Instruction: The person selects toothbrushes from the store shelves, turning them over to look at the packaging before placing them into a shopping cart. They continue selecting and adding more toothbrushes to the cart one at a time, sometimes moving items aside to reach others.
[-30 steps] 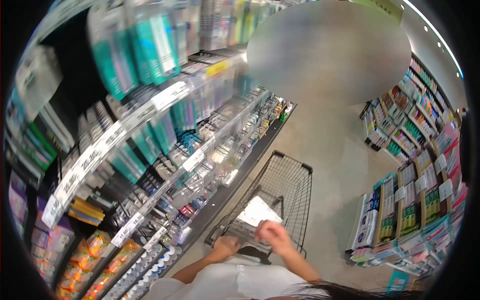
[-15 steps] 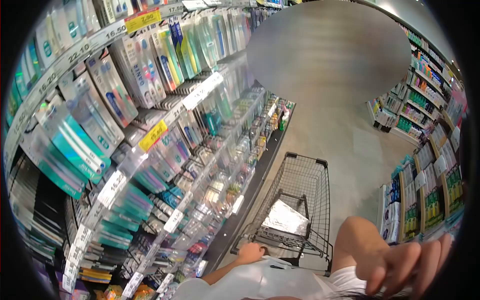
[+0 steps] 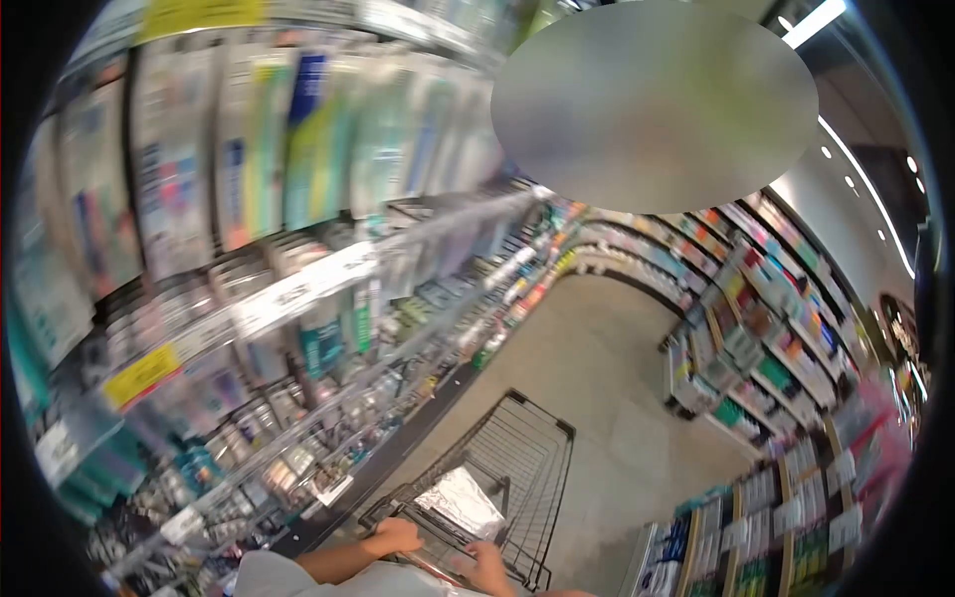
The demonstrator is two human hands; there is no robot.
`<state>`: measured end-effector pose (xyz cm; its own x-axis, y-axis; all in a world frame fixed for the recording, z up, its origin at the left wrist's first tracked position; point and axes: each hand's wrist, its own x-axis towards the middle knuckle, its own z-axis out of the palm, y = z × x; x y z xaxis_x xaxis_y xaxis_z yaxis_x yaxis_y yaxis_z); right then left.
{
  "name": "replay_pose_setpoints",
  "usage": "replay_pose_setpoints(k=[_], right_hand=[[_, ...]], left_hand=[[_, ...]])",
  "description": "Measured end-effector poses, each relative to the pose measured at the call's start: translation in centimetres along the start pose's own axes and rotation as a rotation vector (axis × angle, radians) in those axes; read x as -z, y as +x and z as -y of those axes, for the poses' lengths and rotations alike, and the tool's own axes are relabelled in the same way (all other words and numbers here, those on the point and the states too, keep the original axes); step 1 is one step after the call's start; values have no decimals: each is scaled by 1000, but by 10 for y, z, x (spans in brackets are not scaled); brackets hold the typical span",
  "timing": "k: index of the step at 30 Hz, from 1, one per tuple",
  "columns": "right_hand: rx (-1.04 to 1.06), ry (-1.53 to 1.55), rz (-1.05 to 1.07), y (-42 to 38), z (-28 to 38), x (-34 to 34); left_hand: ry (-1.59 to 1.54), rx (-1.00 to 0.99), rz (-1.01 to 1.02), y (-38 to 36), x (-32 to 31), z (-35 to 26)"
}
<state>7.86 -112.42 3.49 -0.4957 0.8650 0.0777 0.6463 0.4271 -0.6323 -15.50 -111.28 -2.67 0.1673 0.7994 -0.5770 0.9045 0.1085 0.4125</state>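
A black wire shopping cart [image 3: 538,490] stands low in the view, tilted in the picture. A shiny silvery flat item [image 3: 463,500] lies in its near part. My left hand [image 3: 396,537] is closed around the left part of the cart's handle. My right hand [image 3: 484,568] is over the right part of the handle, its slightly blurred fingers stretched toward the bar and apart. Nothing shows in the right hand. My pale shirt hides the area just below both hands.
Shelves of packaged toothbrushes [image 3: 179,164] run along the left, with price labels [image 3: 303,289] on their rails. A pale floor aisle [image 3: 582,338] leads forward to a curved shelf [image 3: 627,261]. Product racks [image 3: 741,527] stand at the right. A blurred oval [image 3: 652,104] covers the top middle.
My right hand has come down from close to the camera to the cart handle. The view has turned and tilted up, showing more of the far aisle. My left hand stays on the handle.
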Motion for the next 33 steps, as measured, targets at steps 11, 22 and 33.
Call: replay_pose_setpoints(k=[11, 22, 33], right_hand=[[-42, -128, 564, 110, -83, 17], [11, -89, 528, 255, -205, 89], [-179, -169, 753, 415, -272, 173]], left_hand=[[22, 178, 243, 106, 105, -62], [-49, 25, -321, 259, 173, -126], [-78, 46, -386, 411, 272, -162]])
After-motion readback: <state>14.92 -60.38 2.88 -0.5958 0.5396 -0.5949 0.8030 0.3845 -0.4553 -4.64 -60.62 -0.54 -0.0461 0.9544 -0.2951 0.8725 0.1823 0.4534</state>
